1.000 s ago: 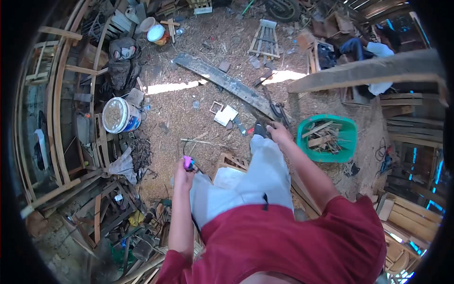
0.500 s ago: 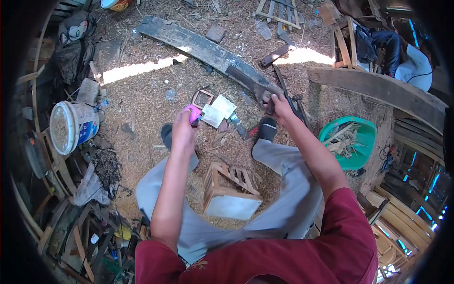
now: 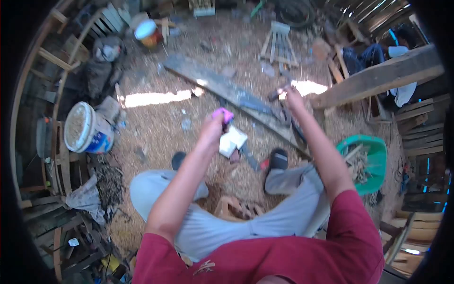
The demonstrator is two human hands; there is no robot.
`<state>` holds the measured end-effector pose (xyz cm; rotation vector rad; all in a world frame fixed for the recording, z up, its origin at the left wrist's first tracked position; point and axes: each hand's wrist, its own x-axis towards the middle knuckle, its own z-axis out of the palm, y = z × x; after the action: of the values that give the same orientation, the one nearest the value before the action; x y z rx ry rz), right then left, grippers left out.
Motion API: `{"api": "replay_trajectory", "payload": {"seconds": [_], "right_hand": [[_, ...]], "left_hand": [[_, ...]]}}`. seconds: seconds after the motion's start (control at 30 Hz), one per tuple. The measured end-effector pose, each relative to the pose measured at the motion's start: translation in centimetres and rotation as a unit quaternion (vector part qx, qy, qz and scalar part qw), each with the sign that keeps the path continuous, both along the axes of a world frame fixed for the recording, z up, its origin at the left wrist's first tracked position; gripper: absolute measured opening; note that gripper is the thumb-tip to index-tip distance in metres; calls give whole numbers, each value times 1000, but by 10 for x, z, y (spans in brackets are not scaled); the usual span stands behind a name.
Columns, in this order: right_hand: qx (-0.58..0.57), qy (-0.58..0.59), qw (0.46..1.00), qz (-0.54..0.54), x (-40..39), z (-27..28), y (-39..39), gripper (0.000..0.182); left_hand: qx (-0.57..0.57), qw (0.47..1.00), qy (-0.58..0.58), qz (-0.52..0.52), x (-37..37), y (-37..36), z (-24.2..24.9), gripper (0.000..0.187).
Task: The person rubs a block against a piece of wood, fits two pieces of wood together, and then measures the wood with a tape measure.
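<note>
My left hand is closed around a pink tape measure, held over the ground in front of my knees. Close by lie pale square pieces and a flat metal strip. My right hand reaches far forward, its fingers blurred at the end of a dark tool by a sunlit patch; I cannot tell whether they grip it. A dark handsaw rests on the long weathered plank, away from both hands. Between my legs stands a small wooden frame piece, partly hidden by my trousers.
A green basin of wood scraps stands at my right, with a thick curved beam beyond it. A white bucket is on the left. Wood shavings cover the ground, and scrap timber is piled lower left.
My right hand has let go of the handsaw and moved forward to the dark tool. My left hand still holds the tape measure. The view has tilted up, showing more of the far ground.
</note>
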<state>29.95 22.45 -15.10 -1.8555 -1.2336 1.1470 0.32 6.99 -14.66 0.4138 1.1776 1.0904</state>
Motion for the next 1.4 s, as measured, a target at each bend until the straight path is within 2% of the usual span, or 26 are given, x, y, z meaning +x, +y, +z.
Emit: {"api": "replay_trajectory", "payload": {"seconds": [0.07,0.13,0.2,0.3,0.4,0.53,0.7,0.83,0.93,0.97,1.13,1.23,1.33,1.4], "right_hand": [[75,31,992,95,-21,9,-32,46],[174,3,952,252,-49,48,-81,36],[243,62,919,303,-71,89,-142,29],[442,-18,840,314,-78,128,-204,25],[494,-32,827,266,-73,149,-241,26],[458,-44,874,156,-52,166,-278,23],[354,-59,914,189,-27,189,-303,23],[248,73,940,223,-28,193,-292,25],[205,240,924,215,-41,178,-274,24],[196,255,921,221,-47,173,-269,23],[165,276,921,222,-68,146,-246,24],[167,297,914,222,-78,134,-230,25],[183,319,903,222,-89,132,-221,26],[222,273,908,226,-91,126,-213,26]], "left_hand": [[-5,999,44,20,16,-16,54,29],[69,997,46,-9,18,-32,64,33],[84,994,59,-27,18,-54,81,37],[100,986,105,-76,23,-74,102,31],[135,980,91,-111,37,-88,127,30],[156,973,39,-163,53,-112,145,32],[172,967,-33,-184,59,-135,161,34],[206,961,-51,-177,46,-145,174,40],[240,961,-27,-137,33,-155,171,43],[247,961,-11,-125,29,-155,168,44],[209,970,50,-110,15,-145,153,49],[223,969,67,-87,10,-134,135,47],[196,978,26,-61,7,-122,123,45],[191,980,15,-51,4,-115,123,46]]}}
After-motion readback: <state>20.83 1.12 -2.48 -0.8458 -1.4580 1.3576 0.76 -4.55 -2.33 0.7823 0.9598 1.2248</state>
